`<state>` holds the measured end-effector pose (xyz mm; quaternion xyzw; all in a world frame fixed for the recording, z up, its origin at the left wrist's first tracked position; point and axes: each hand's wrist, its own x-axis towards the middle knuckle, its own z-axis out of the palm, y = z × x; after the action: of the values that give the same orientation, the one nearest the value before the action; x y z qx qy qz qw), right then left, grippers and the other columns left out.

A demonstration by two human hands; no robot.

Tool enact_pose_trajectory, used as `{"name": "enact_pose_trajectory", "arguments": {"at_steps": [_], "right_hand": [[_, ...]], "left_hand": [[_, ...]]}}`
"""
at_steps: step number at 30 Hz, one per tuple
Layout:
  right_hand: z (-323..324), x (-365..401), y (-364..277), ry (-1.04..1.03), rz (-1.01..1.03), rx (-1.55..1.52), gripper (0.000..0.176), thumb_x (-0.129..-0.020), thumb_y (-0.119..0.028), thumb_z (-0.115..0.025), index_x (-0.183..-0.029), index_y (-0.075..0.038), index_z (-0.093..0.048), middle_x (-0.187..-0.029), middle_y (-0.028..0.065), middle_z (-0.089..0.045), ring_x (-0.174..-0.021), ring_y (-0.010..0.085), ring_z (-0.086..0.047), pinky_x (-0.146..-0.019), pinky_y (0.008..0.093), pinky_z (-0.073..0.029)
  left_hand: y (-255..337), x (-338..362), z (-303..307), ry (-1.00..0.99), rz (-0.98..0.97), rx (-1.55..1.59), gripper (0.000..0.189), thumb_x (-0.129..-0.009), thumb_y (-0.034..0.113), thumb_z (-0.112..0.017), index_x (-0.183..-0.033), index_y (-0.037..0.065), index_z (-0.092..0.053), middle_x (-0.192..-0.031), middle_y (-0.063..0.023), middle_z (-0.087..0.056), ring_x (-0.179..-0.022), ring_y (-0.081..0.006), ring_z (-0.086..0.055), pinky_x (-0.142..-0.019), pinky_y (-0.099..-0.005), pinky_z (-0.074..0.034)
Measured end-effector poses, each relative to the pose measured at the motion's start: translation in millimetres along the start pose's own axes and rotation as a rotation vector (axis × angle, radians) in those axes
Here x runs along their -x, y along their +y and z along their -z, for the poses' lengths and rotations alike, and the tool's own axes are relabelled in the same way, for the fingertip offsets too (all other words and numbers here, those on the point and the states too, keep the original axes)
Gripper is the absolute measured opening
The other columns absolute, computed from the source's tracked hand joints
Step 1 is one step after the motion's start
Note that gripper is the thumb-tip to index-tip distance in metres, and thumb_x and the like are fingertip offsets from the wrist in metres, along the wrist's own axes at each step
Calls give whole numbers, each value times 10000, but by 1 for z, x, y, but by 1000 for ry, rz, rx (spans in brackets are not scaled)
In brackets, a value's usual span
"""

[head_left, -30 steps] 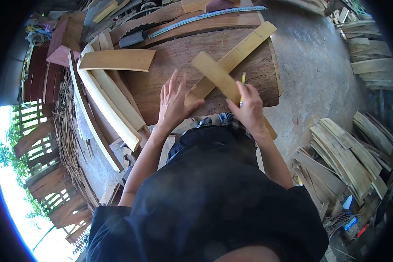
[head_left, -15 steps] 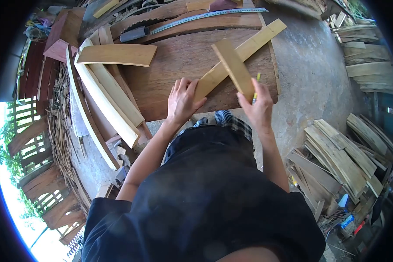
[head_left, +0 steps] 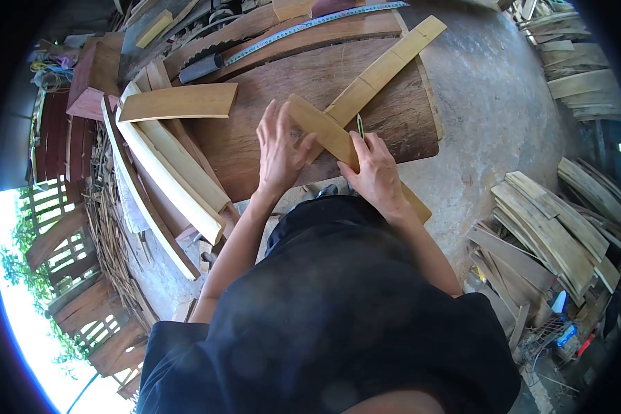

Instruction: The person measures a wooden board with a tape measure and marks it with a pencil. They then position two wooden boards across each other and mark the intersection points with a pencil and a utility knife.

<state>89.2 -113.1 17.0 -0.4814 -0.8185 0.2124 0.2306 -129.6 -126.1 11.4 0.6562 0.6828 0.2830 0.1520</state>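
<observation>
A short flat wooden board point(head_left: 322, 127) lies slantwise across a longer wooden strip point(head_left: 383, 72). Faint cross lines show on the strip. My right hand point(head_left: 378, 172) grips the short board near its middle, and the board's other end emerges below the wrist. A pencil point(head_left: 360, 125) juts up from between the same fingers. At the board's upper left end is my left hand point(head_left: 279, 152), fingers apart and thumb stretched out near the crossing. Both pieces overlap the brown wooden worktop point(head_left: 248, 145).
A tape measure point(head_left: 310, 24) and a dark-handled saw point(head_left: 201, 67) lie along the worktop's far side. Curved boards point(head_left: 172, 165) lean at the left, with a loose board point(head_left: 179, 101) over them. Stacked planks point(head_left: 552, 228) sit on the floor at right.
The short board has swung down and left, its lower end now passing beneath my right wrist. My left hand has let go of the long strip and spread its fingers.
</observation>
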Motion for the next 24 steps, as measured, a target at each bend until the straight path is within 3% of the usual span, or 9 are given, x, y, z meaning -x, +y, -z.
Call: {"name": "enact_pose_trajectory", "arguments": {"at_steps": [4, 7, 20, 24], "right_hand": [[3, -2, -1, -3, -18, 27, 663, -786, -177, -837, -1338, 36, -538, -1095, 178, -575, -1026, 329, -615, -893, 393, -553], [5, -2, -4, -12, -23, 17, 661, -791, -179, -832, -1339, 42, -537, -1098, 179, -572, -1034, 329, -611, -895, 392, -553], [11, -4, -2, -31, -7, 0, 647, -806, -168, -814, -1340, 70, -535, -1106, 186, -563, -1042, 336, -602, -889, 407, -555], [11, -3, -3, -70, -50, -39, 678, -812, -194, -833, -1364, 58, -532, -1130, 192, -556, -1051, 346, -600, -915, 413, -527]], "left_hand": [[-3, -15, -15, -96, -55, -127, 967, -920, 533, -713, -1610, 34, -254, -1630, -310, -186, -1474, -498, -242, -1223, -556, -236], [-2, -20, -16, -117, -44, -97, 1010, -902, 559, -723, -1599, 0, -253, -1623, -316, -192, -1468, -502, -246, -1216, -560, -250], [5, -26, -16, -139, -6, -83, 1092, -843, 551, -792, -1589, -32, -248, -1608, -326, -220, -1456, -510, -266, -1193, -553, -306], [12, -28, -12, -198, 22, -112, 1175, -775, 549, -846, -1580, -55, -240, -1620, -320, -192, -1481, -493, -228, -1211, -527, -309]]}}
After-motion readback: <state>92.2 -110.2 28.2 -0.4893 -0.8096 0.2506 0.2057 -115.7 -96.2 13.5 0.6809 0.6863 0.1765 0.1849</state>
